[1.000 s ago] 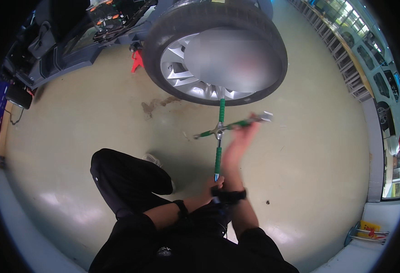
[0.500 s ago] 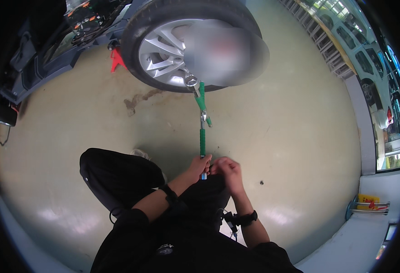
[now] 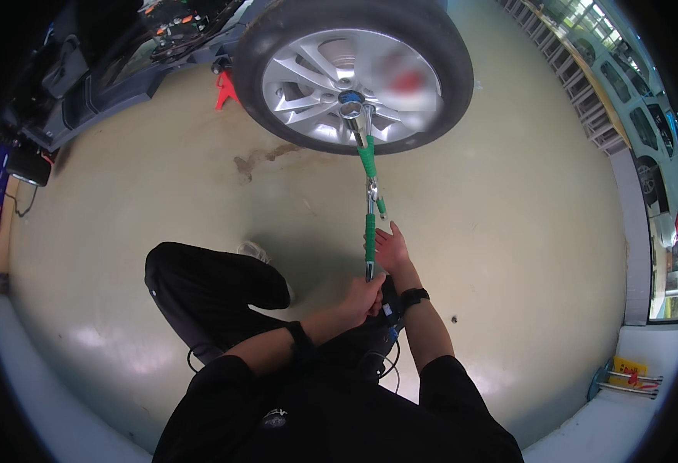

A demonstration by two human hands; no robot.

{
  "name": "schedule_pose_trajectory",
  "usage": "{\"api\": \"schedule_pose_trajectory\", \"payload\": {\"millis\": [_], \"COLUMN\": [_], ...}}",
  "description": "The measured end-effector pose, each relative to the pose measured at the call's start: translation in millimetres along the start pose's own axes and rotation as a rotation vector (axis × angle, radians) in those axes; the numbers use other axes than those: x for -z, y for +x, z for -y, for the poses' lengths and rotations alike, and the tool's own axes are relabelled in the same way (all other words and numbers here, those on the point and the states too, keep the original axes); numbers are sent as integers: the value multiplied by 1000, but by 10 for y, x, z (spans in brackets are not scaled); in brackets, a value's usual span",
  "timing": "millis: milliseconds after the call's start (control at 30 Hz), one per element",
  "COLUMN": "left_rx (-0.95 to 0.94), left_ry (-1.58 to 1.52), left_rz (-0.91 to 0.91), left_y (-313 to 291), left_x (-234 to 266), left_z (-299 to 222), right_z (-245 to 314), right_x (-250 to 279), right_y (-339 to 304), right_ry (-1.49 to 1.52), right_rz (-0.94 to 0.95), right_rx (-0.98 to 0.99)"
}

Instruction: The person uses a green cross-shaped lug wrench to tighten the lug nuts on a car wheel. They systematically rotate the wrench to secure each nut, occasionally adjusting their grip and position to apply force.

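Note:
A long wheel wrench (image 3: 370, 236) with green-wrapped grips runs from near my lap up to the wheel. Its big chrome socket (image 3: 350, 109), with a blue ring, is in front of the silver alloy wheel (image 3: 300, 86), just below the hub; I cannot tell whether it sits on a nut. My left hand (image 3: 363, 299) is closed around the wrench's near end. Just right of the green grip, my right hand (image 3: 391, 248) is open with fingers apart, its fingertips close to the shaft; whether they touch it is unclear. A blurred patch hides part of the wheel's right side.
A red stand (image 3: 225, 89) stands left of the tyre (image 3: 453, 77). Dark car parts (image 3: 99, 104) fill the upper left. Along the right wall are stacked chairs (image 3: 586, 100) and windows. A small dark object (image 3: 454, 319) lies on the floor, right of my right forearm.
My right hand has moved up beside the wrench's grip and opened its fingers. My left hand has shifted to the handle's end. The socket now appears nearer the wheel's middle; the view has shifted too.

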State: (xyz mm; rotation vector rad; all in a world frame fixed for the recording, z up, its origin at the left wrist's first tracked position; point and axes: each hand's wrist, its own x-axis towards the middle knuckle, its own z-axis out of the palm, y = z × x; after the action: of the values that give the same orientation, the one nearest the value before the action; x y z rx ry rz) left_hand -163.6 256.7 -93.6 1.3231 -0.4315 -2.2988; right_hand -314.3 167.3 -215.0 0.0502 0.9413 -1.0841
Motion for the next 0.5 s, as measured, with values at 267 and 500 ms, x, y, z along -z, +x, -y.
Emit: {"api": "schedule_pose_trajectory", "payload": {"millis": [267,500], "left_rx": [51,40], "left_ry": [44,-29], "left_rz": [114,161], "left_y": [-106,166], "left_x": [457,697], "left_z": [-272,-81], "right_z": [326,1041], "right_x": [-102,-293], "right_y": [540,-37], "right_ry": [850,524], "right_rz": [38,-193], "right_rx": [55,662]}}
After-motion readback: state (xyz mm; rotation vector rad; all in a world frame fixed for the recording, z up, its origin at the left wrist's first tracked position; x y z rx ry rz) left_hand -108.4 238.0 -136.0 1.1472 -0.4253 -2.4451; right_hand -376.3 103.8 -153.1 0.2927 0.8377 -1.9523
